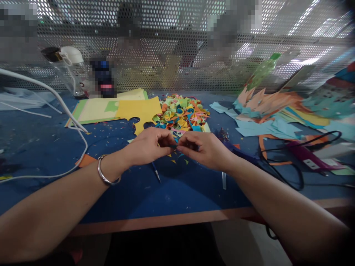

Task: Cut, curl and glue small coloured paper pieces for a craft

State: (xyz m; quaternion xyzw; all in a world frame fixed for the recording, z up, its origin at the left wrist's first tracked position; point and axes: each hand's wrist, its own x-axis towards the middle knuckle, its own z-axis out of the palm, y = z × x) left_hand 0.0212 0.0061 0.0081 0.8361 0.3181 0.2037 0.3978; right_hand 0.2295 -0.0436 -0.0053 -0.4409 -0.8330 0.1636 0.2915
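Observation:
My left hand (pixel 154 146), with a silver bangle on its wrist, meets my right hand (pixel 203 149) over the middle of the blue table. Both hands are closed in a pinch, fingertips almost touching, around a small blue-green paper piece (pixel 175 145) mostly hidden by the fingers. Just beyond them is a heap of small folded paper pieces (pixel 181 112) in many colours. Yellow paper (pixel 138 109) with rounded cut-outs lies behind my left hand. Tiny paper scraps (pixel 177 160) are scattered below the fingers. A pen-like tool with a pointed tip (pixel 156 173) rests nearby.
Light-coloured sheets (pixel 94 111) and clear bottles (pixel 73 70) stand or lie at back left, near a white cable (pixel 59 99). On the right are blue and orange paper cut-outs (pixel 266 111), a black cable (pixel 299 177) and a purple device (pixel 307 157). A perforated metal screen (pixel 166 48) borders the back.

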